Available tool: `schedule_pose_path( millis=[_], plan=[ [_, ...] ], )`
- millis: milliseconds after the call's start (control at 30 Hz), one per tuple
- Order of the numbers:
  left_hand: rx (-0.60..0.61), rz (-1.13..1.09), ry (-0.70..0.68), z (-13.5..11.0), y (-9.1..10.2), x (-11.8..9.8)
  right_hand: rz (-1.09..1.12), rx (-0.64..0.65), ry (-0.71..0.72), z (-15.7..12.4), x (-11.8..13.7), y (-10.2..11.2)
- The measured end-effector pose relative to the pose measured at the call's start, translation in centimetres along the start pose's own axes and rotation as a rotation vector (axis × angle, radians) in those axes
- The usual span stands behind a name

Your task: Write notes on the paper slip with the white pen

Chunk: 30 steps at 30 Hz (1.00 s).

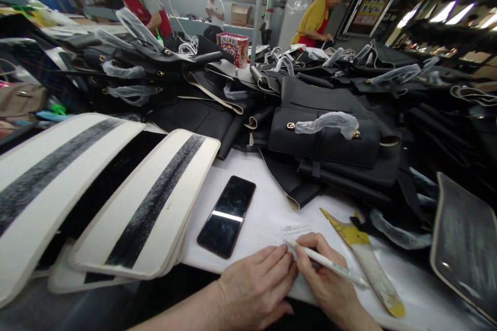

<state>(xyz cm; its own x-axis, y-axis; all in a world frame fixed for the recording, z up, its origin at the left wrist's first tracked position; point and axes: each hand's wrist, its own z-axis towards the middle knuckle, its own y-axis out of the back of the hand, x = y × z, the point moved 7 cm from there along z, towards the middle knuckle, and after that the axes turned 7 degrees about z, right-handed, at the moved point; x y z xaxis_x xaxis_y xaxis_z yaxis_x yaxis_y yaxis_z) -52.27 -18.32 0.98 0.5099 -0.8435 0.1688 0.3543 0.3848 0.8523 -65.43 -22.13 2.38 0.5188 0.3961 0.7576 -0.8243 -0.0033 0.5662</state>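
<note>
My right hand (328, 279) grips a white pen (334, 267), its tip down on the white tabletop beside small lines of handwriting (298, 230). My left hand (258, 284) lies against it, palm down with the fingers stretched out on the white surface. Just beyond my left hand rests a black phone (227, 216), screen up and dark except for a light reflection. To the right of the pen is a long, flat, worn tool (367, 261) with yellow at both ends; its exact kind I cannot tell.
White panels (163, 207) with dark centre strips are stacked at left. Black bag pieces (326, 134) with plastic-wrapped handles heap across the back. A dark panel (464, 243) stands at right. Co-workers, one in a yellow top (310, 18), are behind, near a red box (233, 49).
</note>
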Motion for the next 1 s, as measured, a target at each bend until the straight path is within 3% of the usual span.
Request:
schedule_pose_path(
  millis=[733, 1000],
  plan=[
    [0.004, -0.013, -0.003, 0.34, 0.18, 0.10, 0.058, 0.030, -0.032, -0.06, -0.27, -0.04],
    [0.036, -0.016, -0.006, 0.25, -0.01, 0.03, 0.048, -0.015, -0.047, 0.12, -0.23, 0.15]
  ],
)
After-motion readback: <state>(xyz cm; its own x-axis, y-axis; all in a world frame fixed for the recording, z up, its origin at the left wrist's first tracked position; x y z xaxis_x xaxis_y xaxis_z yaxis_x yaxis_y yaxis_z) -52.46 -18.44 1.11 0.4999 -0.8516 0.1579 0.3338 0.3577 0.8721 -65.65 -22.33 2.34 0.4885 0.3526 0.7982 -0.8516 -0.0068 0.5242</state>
